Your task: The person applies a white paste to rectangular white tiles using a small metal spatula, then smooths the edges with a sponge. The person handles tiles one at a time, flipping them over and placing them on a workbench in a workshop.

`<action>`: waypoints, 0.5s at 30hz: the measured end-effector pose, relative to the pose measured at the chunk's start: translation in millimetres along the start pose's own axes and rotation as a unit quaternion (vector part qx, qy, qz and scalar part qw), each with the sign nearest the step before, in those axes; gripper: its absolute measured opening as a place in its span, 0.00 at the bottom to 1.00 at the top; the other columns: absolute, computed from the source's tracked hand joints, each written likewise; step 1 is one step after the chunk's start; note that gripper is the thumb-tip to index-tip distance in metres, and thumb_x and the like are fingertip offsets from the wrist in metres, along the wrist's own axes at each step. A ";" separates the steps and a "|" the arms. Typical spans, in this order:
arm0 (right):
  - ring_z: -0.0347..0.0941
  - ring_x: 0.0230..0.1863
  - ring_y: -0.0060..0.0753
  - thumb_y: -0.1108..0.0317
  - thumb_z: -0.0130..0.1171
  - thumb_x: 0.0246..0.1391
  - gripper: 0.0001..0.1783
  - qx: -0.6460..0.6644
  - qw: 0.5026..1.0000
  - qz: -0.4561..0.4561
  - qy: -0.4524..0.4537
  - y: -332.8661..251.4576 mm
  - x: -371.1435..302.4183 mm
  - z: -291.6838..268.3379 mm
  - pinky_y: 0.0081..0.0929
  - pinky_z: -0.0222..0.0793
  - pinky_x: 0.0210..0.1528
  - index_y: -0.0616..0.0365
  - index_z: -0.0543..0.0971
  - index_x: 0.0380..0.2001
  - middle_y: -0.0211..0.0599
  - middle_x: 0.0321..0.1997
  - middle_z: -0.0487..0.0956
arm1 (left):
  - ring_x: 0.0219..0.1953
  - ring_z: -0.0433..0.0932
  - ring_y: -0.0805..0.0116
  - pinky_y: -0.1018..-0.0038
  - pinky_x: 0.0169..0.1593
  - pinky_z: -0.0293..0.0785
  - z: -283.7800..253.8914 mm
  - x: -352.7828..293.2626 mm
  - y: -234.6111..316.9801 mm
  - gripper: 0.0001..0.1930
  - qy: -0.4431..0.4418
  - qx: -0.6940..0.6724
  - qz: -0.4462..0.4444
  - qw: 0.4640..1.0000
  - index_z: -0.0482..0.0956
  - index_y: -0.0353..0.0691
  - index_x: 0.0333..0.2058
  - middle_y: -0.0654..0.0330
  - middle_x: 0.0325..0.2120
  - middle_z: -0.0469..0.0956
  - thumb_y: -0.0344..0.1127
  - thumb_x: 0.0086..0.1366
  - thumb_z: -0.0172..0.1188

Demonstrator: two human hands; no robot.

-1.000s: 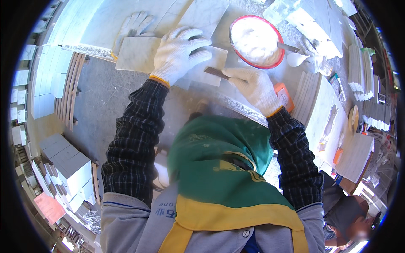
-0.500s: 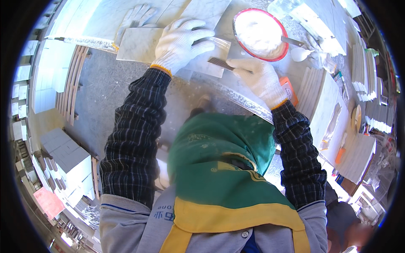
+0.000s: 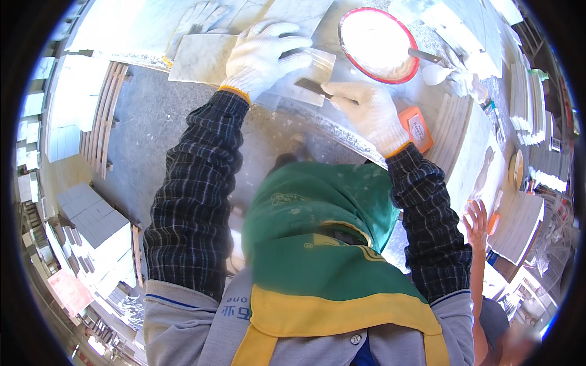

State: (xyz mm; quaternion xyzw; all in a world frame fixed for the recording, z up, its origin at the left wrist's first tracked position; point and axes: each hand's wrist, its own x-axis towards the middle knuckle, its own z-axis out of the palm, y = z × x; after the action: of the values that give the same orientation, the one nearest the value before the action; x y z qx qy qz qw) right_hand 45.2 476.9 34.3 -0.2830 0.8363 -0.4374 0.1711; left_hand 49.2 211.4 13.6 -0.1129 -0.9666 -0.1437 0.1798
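My left hand (image 3: 264,58), in a white knit glove, lies on a pale grey-veined stone tile (image 3: 198,60) with its fingers spread. The tile sticks out a little over the near edge of the worktable. My right hand (image 3: 369,113), gloved alike, is closed around a putty knife (image 3: 312,85). Its thin dark blade points left over the tile's right end (image 3: 322,60), close to my left fingertips. Beyond my right hand stands a red-rimmed bowl (image 3: 378,46) of white paste, with a second blade (image 3: 424,56) resting across its rim.
An orange box (image 3: 416,129) sits right of my right wrist. Stacked stone slabs (image 3: 455,131) stand further right, where another person's bare hand (image 3: 476,222) reaches in. An empty glove (image 3: 198,21) lies at the far left of the table. Tiles on a wooden pallet (image 3: 104,116) stand at left.
My right hand has shifted slightly left and down with the putty knife, uncovering more of the orange box. The other person's hand has come in at the right. My left hand stays on the tile.
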 end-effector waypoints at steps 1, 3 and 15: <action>0.83 0.50 0.42 0.67 0.62 0.61 0.14 -0.016 1.000 -0.003 -0.001 -0.3 0.3 0.6 0.31 0.76 0.55 0.55 0.87 0.49 0.43 0.49 0.86 | 0.65 0.70 0.64 0.62 0.68 0.63 0.7 0.0 0.4 0.20 0.004 -0.010 -0.003 1.000 0.88 0.60 0.49 0.71 0.57 0.79 0.59 0.62 0.65; 0.83 0.50 0.42 0.67 0.62 0.61 0.14 -0.031 1.000 -0.002 -0.002 -0.3 1.4 -0.9 0.31 0.76 0.55 0.55 0.87 0.49 0.43 0.49 0.86 | 0.64 0.71 0.63 0.61 0.68 0.64 1.5 0.7 0.2 0.20 0.000 0.010 0.005 1.000 0.87 0.59 0.50 0.69 0.58 0.79 0.57 0.63 0.66; 0.83 0.50 0.39 0.68 0.62 0.62 0.14 -0.036 0.999 -0.008 -0.010 -2.0 0.6 -3.7 0.29 0.76 0.55 0.55 0.87 0.49 0.42 0.49 0.87 | 0.64 0.72 0.63 0.62 0.68 0.65 0.8 0.9 -1.8 0.21 -0.001 0.024 0.014 1.000 0.87 0.59 0.51 0.69 0.59 0.79 0.57 0.63 0.66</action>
State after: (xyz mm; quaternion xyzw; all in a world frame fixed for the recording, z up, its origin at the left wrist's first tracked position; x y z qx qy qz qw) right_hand 43.5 478.0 38.0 -0.3004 0.8472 -0.4056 0.1659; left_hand 47.6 210.1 12.8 -0.1224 -0.9681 -0.1178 0.1840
